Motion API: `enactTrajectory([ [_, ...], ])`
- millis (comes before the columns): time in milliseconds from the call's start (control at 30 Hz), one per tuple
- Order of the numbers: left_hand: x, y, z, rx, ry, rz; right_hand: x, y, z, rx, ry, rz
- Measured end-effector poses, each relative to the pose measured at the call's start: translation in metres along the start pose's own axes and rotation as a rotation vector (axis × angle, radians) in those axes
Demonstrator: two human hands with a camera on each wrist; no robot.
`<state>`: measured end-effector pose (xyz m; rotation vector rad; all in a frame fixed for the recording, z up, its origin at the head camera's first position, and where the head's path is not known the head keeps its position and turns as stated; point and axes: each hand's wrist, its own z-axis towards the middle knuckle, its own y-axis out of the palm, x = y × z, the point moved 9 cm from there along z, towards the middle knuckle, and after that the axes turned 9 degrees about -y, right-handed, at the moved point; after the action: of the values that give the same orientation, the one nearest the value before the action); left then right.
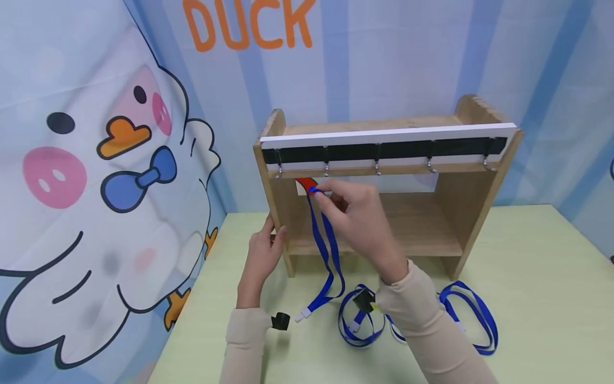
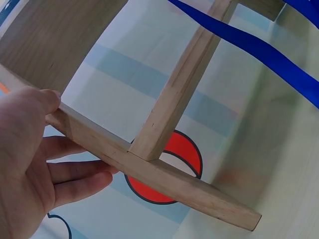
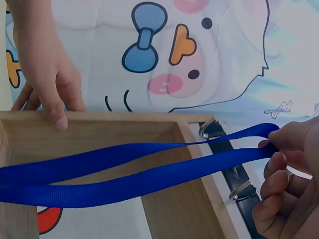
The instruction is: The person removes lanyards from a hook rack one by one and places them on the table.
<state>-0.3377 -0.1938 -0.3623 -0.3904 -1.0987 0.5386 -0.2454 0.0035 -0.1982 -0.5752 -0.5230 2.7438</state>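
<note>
My right hand (image 1: 357, 218) pinches a blue lanyard (image 3: 99, 194) at the top of its loop, between thumb and forefinger. The lanyard's two strands hang down to a whitish clip (image 1: 303, 314) close over the table. The pinched end is just below the row of metal hooks (image 1: 377, 166) on the wooden shelf (image 1: 465, 208), near the left hooks. With my left hand (image 2: 30, 149) I hold the shelf's left side panel (image 2: 99, 142), thumb at its front edge and fingers behind it. In the right wrist view, the strands cross in front of the shelf opening.
A coiled blue lanyard (image 1: 363, 341) lies on the pale green table (image 1: 542, 277) in front of the shelf. Another blue lanyard (image 1: 490, 320) lies to the right, partly behind my right forearm. Cloth printed with ducks (image 1: 115, 213) hangs at the left and back.
</note>
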Motion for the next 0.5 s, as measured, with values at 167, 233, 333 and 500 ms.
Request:
enactTrajectory([
  [167, -0.002, -0.001, -0.001, 0.001, -0.002, 0.002, -0.01, 0.006, -0.002, -0.009, -0.017, 0.017],
  [233, -0.002, -0.001, -0.001, 0.002, 0.001, 0.002, -0.013, 0.009, -0.003, -0.011, -0.023, 0.026],
  [333, -0.002, 0.0, -0.001, 0.002, 0.002, 0.005, -0.018, 0.014, -0.006, -0.014, -0.034, 0.038],
  [500, -0.001, -0.001, 0.0, 0.007, 0.018, 0.006, -0.027, 0.024, -0.011, -0.03, -0.051, 0.062],
])
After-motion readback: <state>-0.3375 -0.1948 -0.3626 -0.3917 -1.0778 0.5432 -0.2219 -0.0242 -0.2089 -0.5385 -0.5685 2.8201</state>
